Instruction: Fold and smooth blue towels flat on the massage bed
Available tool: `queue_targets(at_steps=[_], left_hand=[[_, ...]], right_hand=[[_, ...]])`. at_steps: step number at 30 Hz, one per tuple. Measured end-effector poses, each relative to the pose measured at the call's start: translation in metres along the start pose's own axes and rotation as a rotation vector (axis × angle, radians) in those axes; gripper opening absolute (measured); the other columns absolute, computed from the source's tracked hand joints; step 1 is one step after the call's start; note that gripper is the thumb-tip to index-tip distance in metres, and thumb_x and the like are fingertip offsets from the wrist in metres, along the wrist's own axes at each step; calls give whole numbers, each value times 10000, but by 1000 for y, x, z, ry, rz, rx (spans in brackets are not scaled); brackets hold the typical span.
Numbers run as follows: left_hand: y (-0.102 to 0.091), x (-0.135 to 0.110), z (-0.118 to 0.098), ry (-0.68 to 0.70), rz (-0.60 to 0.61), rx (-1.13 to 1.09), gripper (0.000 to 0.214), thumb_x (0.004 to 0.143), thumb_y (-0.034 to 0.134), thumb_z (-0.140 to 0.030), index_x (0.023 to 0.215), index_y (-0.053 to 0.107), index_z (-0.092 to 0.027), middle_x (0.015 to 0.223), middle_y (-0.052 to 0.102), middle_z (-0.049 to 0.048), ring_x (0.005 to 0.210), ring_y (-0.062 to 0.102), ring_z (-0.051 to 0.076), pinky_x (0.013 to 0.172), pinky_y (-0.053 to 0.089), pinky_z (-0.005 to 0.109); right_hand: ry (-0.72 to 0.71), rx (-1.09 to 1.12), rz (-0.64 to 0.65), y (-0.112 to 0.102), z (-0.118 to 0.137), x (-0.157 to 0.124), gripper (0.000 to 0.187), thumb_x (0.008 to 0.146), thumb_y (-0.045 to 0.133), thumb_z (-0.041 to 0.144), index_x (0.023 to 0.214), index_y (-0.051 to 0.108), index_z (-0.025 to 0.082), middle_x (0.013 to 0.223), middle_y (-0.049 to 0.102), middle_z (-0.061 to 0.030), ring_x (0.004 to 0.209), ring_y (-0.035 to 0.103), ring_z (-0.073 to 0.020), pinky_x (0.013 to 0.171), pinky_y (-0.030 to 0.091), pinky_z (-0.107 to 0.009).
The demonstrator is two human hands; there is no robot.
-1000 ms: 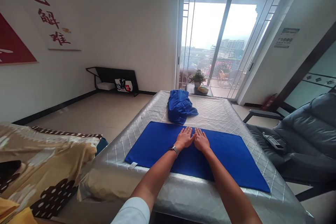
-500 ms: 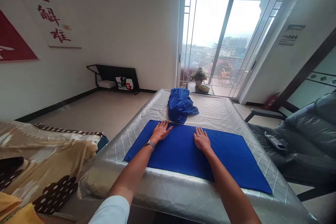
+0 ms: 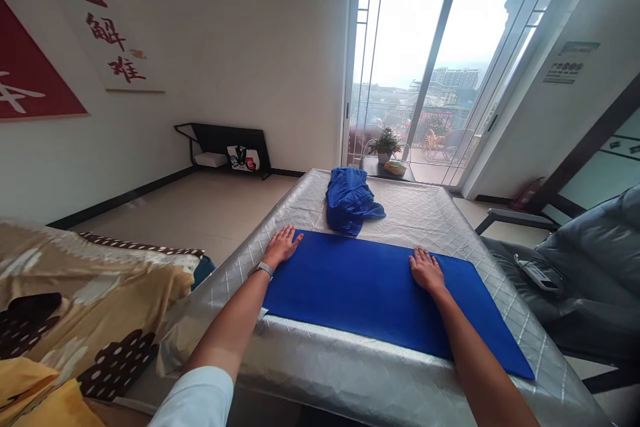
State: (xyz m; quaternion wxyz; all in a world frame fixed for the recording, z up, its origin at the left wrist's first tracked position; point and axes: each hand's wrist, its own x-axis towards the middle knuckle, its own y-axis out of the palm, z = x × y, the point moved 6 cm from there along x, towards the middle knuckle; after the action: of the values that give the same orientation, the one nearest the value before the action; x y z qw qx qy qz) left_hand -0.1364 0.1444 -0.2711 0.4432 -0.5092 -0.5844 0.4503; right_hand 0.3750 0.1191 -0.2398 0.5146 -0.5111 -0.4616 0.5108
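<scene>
My left hand lies flat, fingers outstretched, over the left end of the blue cloth; my right hand, equally flat, toward its right. Under these 2 hands, it lies along the near edge of the tabletop.

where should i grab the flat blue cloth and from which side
Probably the near right corner of the flat blue cloth: come in low from the right, slip under it and pinch. The cloth lies spread on the silver cover with no tall fold to pinch, so a free edge should lift most easily, and that corner is uncovered.
</scene>
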Motion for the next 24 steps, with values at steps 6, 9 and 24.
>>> queue_targets(at_steps=[6,9,24], left_hand=[[-3,-4,-4,7,-15,-10,727,1006,166,-603,1576,275,-166,1640,258,115,1531,195,242,1246,147,478],[-9,-4,-4,-2,-17,-18,728,1009,173,-583,1567,292,-131,1629,277,135,1523,221,248,1246,160,472],[25,-118,-264,640,-69,-158,698,1025,122,-558,1578,287,-165,1622,300,103,1524,217,200,1264,180,412]], right_hand=[[143,-16,-24,-17,-110,-10,660,1004,159,363,1582,238,54,1652,210,-131,1531,178,-234,1238,158,-444],[166,-13,-16,-23,-144,-13,660,996,180,352,1572,261,40,1641,244,-127,1518,225,-240,1234,192,-438],[-328,21,0,1,125,-95,617,1017,195,327,1589,248,101,1657,190,-81,1536,154,-211,1244,122,-388]])
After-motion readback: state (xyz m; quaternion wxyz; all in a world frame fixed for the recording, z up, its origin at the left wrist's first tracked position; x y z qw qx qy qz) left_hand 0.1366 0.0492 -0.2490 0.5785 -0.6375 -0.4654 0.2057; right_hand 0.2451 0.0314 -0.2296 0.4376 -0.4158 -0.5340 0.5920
